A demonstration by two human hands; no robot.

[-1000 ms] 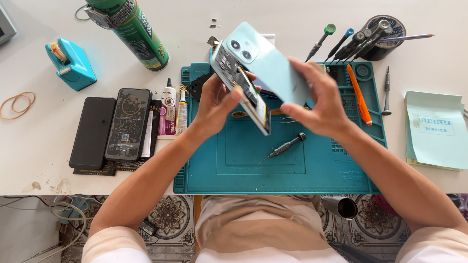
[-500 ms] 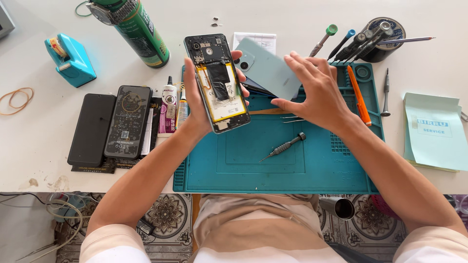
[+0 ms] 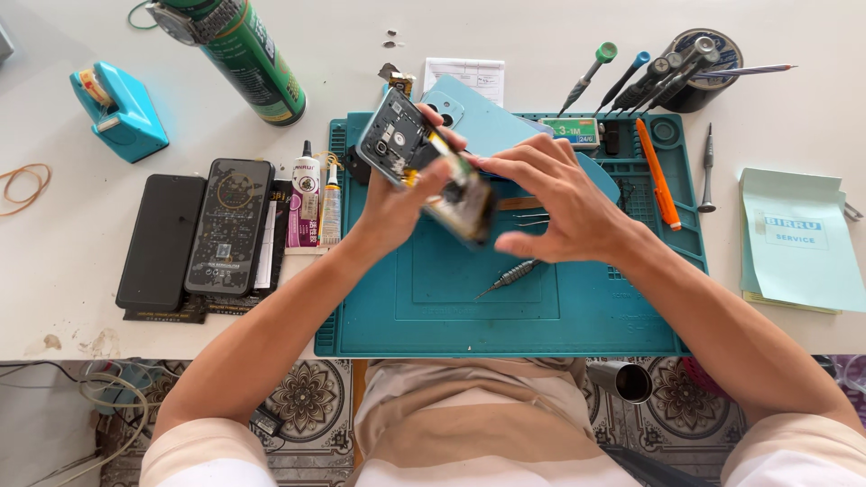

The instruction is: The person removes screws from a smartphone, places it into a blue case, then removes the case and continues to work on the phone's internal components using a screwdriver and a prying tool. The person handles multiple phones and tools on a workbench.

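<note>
My left hand (image 3: pixel 397 203) holds an opened phone (image 3: pixel 401 144) with its back off, showing the black inner frame and camera modules. The phone is tilted above a teal work mat (image 3: pixel 469 298), and its lower end is blurred by motion. My right hand (image 3: pixel 559 198) curls around that lower end, thumb below and fingers on top. The phone's light-blue back cover (image 3: pixel 478 122) lies on the mat's far side, behind both hands. On the mat just under my right hand is a small screwdriver (image 3: pixel 510 275).
Left of the mat lie two dark phones (image 3: pixel 162 239) (image 3: pixel 230 225) and glue tubes (image 3: pixel 307 189). Farther back are a green spray can (image 3: pixel 248 54) and a blue tape dispenser (image 3: pixel 122 108). To the right sit an orange tool (image 3: pixel 657 176), a tool holder (image 3: pixel 695 59) and a pale notepad (image 3: pixel 798 239).
The back cover went from my right hand onto the mat. My right hand then came back to the phone, which my left hand has tilted and lowered.
</note>
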